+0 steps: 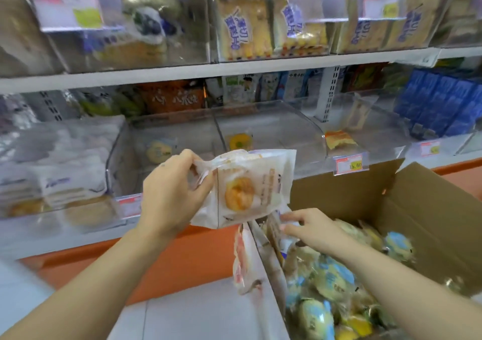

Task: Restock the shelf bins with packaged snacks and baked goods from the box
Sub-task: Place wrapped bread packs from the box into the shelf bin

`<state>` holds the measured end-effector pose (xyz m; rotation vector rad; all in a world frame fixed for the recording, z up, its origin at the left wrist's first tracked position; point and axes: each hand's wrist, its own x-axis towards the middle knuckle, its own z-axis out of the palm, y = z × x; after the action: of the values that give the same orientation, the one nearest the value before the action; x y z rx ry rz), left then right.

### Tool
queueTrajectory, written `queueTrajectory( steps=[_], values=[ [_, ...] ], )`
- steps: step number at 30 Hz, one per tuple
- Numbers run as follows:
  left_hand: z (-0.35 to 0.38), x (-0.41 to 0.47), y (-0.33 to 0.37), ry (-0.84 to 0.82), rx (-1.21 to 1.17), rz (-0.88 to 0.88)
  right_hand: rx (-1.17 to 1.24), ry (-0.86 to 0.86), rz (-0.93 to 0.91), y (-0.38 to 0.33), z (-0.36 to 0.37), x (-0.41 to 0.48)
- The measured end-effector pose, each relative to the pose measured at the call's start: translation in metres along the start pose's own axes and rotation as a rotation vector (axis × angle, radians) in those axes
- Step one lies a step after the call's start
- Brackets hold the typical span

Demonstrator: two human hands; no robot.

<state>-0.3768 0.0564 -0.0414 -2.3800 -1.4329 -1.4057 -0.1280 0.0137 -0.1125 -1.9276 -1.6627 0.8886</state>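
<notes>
My left hand grips a stack of white packets with an orange pastry printed on the front, held up in front of the lower shelf. My right hand reaches into the open cardboard box and pinches the top of another packet at the box's left wall. The box holds several wrapped baked goods in yellow and blue wrappers. Straight ahead, a clear plastic bin on the lower shelf holds one round yellow packet; the neighbouring bin holds another.
A white-and-red packet hangs outside the box's left flap. Left bin is stacked with white bread packs. Upper shelf bins hold sliced cakes. Price tags clip to the shelf edge. An orange base runs below the shelf.
</notes>
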Motion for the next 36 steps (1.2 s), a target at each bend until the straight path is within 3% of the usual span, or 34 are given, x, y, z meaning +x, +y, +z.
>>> queueTrajectory(
  steps=[10, 19, 27, 32, 36],
  values=[
    [-0.041, -0.015, -0.034, -0.014, -0.052, -0.175, -0.112, 0.082, 0.101, -0.025, 0.047, 0.043],
    [-0.03, -0.014, -0.024, -0.061, -0.07, -0.207, -0.319, -0.047, 0.083, -0.014, 0.035, 0.045],
    [-0.037, -0.009, -0.002, -0.131, -0.087, -0.259, -0.16, 0.219, -0.034, -0.013, -0.015, -0.016],
    [-0.044, -0.01, 0.03, -0.103, -0.291, -0.339, 0.038, 0.488, -0.202, -0.051, -0.042, -0.06],
    [-0.051, -0.006, 0.05, -0.016, -0.438, -0.416, 0.25, 0.558, -0.311, -0.088, -0.041, -0.079]
  ],
)
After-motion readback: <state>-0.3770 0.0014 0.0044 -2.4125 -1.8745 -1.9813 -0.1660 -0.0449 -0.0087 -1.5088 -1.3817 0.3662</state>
